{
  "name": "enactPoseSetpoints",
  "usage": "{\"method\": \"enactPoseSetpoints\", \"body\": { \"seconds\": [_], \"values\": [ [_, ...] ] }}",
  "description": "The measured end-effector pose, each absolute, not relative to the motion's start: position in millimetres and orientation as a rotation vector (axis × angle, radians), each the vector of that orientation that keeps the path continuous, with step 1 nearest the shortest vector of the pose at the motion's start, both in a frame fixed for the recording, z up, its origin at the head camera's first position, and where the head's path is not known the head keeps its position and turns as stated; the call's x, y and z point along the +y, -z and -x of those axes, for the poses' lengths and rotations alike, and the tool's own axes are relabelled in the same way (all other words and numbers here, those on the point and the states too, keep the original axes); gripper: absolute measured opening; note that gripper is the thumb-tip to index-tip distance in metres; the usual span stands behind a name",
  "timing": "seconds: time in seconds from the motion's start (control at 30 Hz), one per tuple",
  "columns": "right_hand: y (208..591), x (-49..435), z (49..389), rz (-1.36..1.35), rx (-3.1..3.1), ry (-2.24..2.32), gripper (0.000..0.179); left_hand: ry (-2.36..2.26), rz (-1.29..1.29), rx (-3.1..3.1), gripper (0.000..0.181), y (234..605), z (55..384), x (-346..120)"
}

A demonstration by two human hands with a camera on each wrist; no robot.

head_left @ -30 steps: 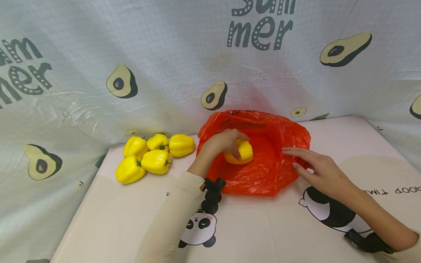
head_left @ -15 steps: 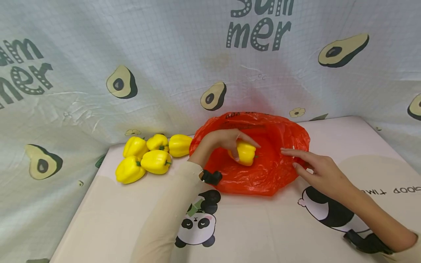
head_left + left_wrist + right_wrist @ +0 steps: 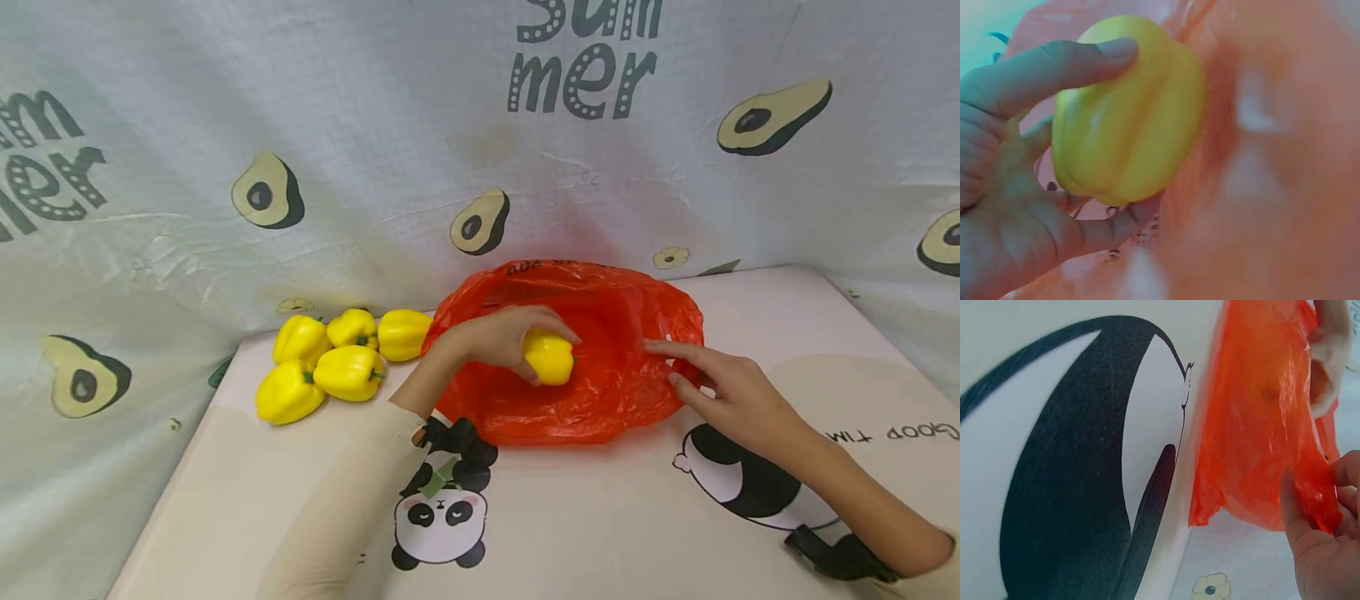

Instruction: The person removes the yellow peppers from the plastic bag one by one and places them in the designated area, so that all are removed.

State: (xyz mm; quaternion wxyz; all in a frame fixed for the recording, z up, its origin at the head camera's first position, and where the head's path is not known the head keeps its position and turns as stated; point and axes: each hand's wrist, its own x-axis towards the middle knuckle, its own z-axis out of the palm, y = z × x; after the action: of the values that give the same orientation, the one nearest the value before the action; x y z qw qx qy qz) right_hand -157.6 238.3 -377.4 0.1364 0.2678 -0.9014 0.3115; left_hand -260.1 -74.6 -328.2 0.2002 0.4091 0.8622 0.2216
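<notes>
My left hand (image 3: 513, 333) reaches into the mouth of a red plastic bag (image 3: 585, 421) and grips a yellow bell pepper (image 3: 551, 358). In the left wrist view, the thumb lies over one side of this bell pepper (image 3: 1141, 119) and fingers support it from below. My right hand (image 3: 731, 387) holds the bag's right edge. The right wrist view shows the thumb and fingers of the right hand (image 3: 1329, 550) pinching the thin red plastic (image 3: 1247, 425).
Left of the bag, several yellow bell peppers (image 3: 348, 372) lie grouped on the pale printed tablecloth (image 3: 570, 525). A wall sheet printed with avocados (image 3: 375, 167) stands close behind the table.
My left hand has shifted slightly left and toward me with the bell pepper. The bag's left rim has spread left, partly covering the nearest loose bell pepper. My right hand stays at the bag's edge.
</notes>
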Motion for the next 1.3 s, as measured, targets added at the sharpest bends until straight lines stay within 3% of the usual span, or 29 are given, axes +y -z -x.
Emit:
{"method": "enactPoseSetpoints", "body": {
  "seconds": [0.6, 1.3],
  "values": [
    [372, 247, 157, -0.807, -2.533, -0.843, 0.052, -1.136, -1.401, 2.51, 0.062, 289, 200, -122],
    [373, 248, 150, -0.764, -2.548, -0.81, 0.051, -1.329, -1.136, 2.666, 0.067, 284, 162, -178]
  ]
}}
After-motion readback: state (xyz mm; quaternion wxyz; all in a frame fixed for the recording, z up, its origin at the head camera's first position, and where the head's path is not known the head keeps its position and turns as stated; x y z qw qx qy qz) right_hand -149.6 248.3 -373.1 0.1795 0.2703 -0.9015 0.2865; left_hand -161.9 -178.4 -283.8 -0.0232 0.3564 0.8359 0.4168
